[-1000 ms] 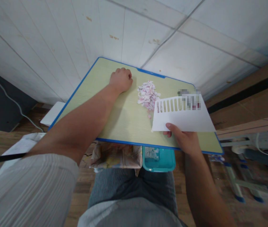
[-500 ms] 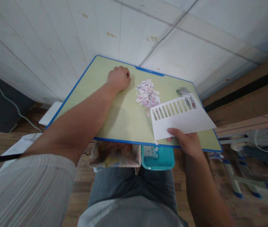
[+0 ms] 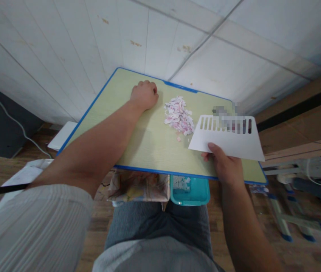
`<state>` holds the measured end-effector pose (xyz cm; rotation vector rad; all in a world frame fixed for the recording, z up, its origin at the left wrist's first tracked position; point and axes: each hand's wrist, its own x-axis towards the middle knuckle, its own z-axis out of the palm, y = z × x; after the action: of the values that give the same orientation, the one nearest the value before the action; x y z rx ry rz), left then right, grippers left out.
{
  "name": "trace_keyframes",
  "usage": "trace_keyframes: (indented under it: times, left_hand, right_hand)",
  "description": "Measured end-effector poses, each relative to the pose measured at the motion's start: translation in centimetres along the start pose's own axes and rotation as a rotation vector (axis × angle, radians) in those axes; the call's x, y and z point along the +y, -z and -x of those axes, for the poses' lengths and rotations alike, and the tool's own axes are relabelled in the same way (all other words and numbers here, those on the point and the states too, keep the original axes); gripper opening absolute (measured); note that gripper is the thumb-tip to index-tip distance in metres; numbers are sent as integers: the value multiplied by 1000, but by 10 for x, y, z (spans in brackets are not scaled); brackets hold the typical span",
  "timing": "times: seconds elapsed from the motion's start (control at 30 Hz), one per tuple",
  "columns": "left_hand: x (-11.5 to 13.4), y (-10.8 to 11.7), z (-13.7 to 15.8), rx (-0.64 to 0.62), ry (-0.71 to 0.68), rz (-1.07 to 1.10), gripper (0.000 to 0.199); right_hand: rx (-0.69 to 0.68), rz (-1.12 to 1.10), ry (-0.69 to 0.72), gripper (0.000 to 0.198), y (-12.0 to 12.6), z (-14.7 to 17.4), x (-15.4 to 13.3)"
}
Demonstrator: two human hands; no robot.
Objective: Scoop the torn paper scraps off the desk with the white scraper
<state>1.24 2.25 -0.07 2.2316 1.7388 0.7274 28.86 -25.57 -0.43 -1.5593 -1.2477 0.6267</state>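
Observation:
My left hand (image 3: 144,95) rests as a closed fist on the light green tabletop (image 3: 154,151), left of a heap of small paper scraps (image 3: 179,115). Nothing shows between its curled fingers. The scraps are white with pink and purple patches, and a few lie loose at the heap's near side. To the right, my right hand (image 3: 225,162) grips a white sheet with a row of slots (image 3: 225,139) by its near edge, thumb on top. The sheet is held above the table, just right of the heap. A blurred patch hides part of its slotted edge.
Below the table's blue front edge, a turquoise plastic tub (image 3: 190,196) holds pale scraps, beside a patterned, bag-lined container (image 3: 140,187). A white panelled wall (image 3: 137,34) with a cable stands behind the table. Cardboard (image 3: 299,109) is at the right.
My right hand has turned the slotted sheet and shifted it right, away from the heap, uncovering scraps at its near side. A scrap by its lower corner is gone from view. My left fist stays put.

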Motion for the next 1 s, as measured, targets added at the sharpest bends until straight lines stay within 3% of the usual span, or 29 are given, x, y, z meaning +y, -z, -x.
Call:
trace_keyframes:
  times: [0.3, 0.57, 0.87, 1.0]
  left_hand:
    - [1, 0, 1, 19, -7, -18, 36]
    - [1, -2, -1, 17, 0, 6, 40]
    - [3, 1, 1, 10, -2, -10, 41]
    - [3, 1, 1, 15, -6, -14, 39]
  right_hand:
    - [-11, 70, 13, 41, -33, -15, -23]
    - [-35, 65, 10, 38, -25, -6, -19]
    - [-63, 95, 49, 50, -30, -11, -18]
    - [-22, 107, 46, 47, -30, -11, -18]
